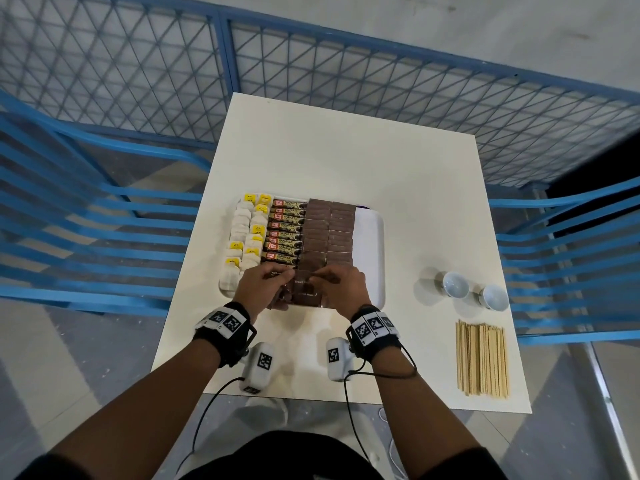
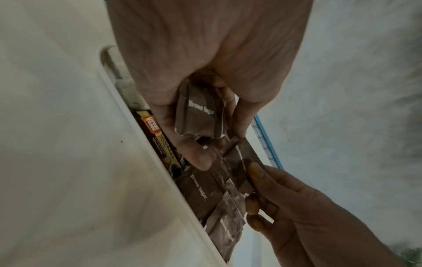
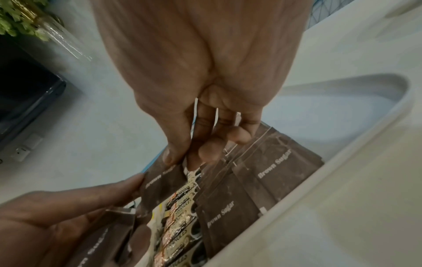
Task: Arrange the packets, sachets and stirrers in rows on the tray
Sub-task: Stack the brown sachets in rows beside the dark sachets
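Brown sugar sachets (image 1: 327,233) nearly filled their rows; both your grips, left hand (image 1: 264,284) and right hand (image 1: 341,284), pinched sachets; stirrers (image 1: 482,358) waited on the worktop (image 1: 346,161).

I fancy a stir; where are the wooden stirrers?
In the head view, the stirrers lie on the table's near right corner, just in front of two white cups.

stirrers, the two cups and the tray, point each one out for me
stirrers (image 1: 482,359), head view, middle of the wooden bundle
cups (image 1: 456,285), head view, bowl of the left cup
tray (image 1: 373,247), head view, bare white area near its right rim
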Demonstrator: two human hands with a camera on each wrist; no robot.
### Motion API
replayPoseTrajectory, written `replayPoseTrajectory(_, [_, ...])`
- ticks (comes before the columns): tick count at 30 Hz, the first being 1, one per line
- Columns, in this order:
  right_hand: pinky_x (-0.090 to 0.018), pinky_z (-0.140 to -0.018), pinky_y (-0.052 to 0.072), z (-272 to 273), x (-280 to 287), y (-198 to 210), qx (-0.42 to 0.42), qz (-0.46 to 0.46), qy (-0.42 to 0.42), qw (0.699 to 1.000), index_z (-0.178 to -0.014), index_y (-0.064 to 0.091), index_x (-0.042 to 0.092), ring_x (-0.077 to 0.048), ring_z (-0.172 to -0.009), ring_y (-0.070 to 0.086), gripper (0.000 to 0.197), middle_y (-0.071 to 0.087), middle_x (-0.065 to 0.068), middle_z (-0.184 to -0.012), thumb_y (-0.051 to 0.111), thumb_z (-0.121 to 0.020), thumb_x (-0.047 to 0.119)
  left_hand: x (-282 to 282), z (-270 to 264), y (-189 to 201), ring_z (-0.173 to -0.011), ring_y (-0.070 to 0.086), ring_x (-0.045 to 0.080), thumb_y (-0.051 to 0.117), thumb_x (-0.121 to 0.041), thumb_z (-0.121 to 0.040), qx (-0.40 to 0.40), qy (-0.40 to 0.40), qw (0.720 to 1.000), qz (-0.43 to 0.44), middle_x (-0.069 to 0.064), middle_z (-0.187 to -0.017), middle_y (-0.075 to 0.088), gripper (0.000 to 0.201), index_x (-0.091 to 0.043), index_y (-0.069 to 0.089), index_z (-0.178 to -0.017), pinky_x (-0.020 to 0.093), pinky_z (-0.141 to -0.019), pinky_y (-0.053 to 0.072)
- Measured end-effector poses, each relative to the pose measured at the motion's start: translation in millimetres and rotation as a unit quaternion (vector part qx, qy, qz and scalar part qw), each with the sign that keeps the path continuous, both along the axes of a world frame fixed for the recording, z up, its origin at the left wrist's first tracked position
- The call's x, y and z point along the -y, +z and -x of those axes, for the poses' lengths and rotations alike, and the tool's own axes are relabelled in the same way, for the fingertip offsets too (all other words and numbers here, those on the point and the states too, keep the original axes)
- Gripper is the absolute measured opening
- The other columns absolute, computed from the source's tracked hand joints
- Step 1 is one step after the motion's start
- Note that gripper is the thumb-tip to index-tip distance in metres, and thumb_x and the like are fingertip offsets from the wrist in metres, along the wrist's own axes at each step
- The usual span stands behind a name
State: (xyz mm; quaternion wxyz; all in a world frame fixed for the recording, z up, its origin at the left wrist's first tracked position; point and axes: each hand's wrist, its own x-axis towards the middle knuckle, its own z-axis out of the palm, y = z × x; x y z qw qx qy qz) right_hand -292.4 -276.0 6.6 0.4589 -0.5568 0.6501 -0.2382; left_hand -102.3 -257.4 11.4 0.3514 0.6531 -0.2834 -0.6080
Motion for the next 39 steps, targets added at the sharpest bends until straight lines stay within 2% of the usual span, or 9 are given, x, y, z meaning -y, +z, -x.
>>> replayPoseTrajectory(5, [-0.036,-0.065,0.063,3,-5,-10,-0.028,-0.03,-0.028,0.999,-0.087,0.077,0.021,-0.023,-0.07,0.072,0.01,0.074,-0.005,-0.08,0.082,-0.08,0.015,1,-6,-4,-0.064,0.067,0.026,0.068,-0.009,-0.095,0.0,0.026,0.999,-0.028,0.016,-0.085,0.073,0.004,-0.01,0.068,-0.098,0.038,-0.053,0.061])
replayPoseTrajectory(9, [-0.031,-0.076,0.058,0,-14,-18,-0.126,-0.008,0.026,0.992,-0.091,0.079,0.025,-0.014,-0.077,0.067,0.01,0.073,0.004,-0.084,0.08,-0.082,0.029,-2,-13,-6,-0.064,0.066,0.024,0.054,0.012,-0.091,-0.001,0.009,0.999,-0.034,0.016,-0.09,0.068,0.024,-0.005,0.065,-0.104,0.034,-0.049,0.059])
replayPoseTrajectory(13, [-0.032,-0.078,0.056,-6,-18,-19,-0.163,0.008,0.026,0.986,-0.092,0.078,0.022,-0.019,-0.085,0.065,0.011,0.069,0.0,-0.093,0.078,-0.084,0.028,-3,-15,-10,-0.069,0.071,0.029,0.044,0.018,-0.087,0.018,-0.007,1.0,-0.015,0.017,-0.092,0.067,0.036,-0.003,0.063,-0.11,0.041,-0.06,0.063])
replayPoseTrajectory(16, [-0.031,-0.076,0.054,-8,-19,-21,-0.175,0.006,0.024,0.984,-0.091,0.076,0.021,-0.018,-0.08,0.063,0.01,0.065,0.004,-0.082,0.08,-0.082,0.025,-2,-17,-12,-0.073,0.073,0.031,0.048,0.02,-0.088,0.003,-0.009,1.0,-0.008,0.02,-0.094,0.067,0.034,-0.004,0.063,-0.107,0.047,-0.067,0.063])
replayPoseTrajectory(19, [-0.03,-0.072,0.054,-9,-19,-21,-0.176,-0.003,0.013,0.984,-0.088,0.071,0.022,-0.016,-0.075,0.061,0.013,0.06,0.008,-0.072,0.081,-0.08,0.023,-2,-17,-11,-0.069,0.075,0.024,0.051,0.021,-0.09,-0.01,-0.015,1.0,-0.01,0.019,-0.095,0.068,0.03,0.001,0.063,-0.109,0.035,-0.059,0.062])
replayPoseTrajectory(23, [-0.03,-0.07,0.051,-10,-21,-21,-0.187,0.028,0.008,0.982,-0.089,0.062,0.022,-0.017,-0.075,0.058,0.024,0.06,0.006,-0.082,0.083,-0.077,0.025,-3,-17,-11,-0.071,0.075,0.027,0.054,0.016,-0.094,-0.044,-0.017,0.999,-0.011,0.024,-0.091,0.07,0.022,0.003,0.062,-0.11,0.04,-0.066,0.064])
replayPoseTrajectory(28, [-0.025,-0.066,0.045,-10,-21,-20,-0.128,0.073,-0.026,0.989,-0.094,0.062,0.021,-0.011,-0.067,0.054,0.018,0.055,0.008,-0.071,0.076,-0.083,0.021,-4,-15,-9,-0.075,0.075,0.025,0.067,0.008,-0.09,-0.06,-0.019,0.998,-0.013,0.015,-0.093,0.072,0.02,-0.003,0.066,-0.108,0.044,-0.065,0.064])
replayPoseTrajectory(34, [-0.019,-0.08,0.054,-27,-12,-7,-0.036,0.028,0.045,0.998,-0.103,0.072,0.025,0.0,-0.086,0.067,0.015,0.073,0.013,-0.092,0.071,-0.09,0.034,-4,-12,-5,-0.088,0.074,0.031,0.077,0.001,-0.084,-0.041,-0.051,0.998,-0.009,0.019,-0.104,0.071,0.029,-0.001,0.064,-0.109,0.047,-0.068,0.064])
replayPoseTrajectory(39, [-0.012,-0.068,0.046,-26,-5,-2,-0.038,0.023,0.053,0.998,-0.09,0.076,0.022,0.003,-0.074,0.063,0.003,0.069,0.015,-0.078,0.075,-0.087,0.024,-6,-13,-1,-0.082,0.075,0.03,0.076,-0.011,-0.089,-0.023,-0.076,0.997,0.004,0.017,-0.099,0.073,0.019,-0.008,0.067,-0.105,0.042,-0.061,0.062])
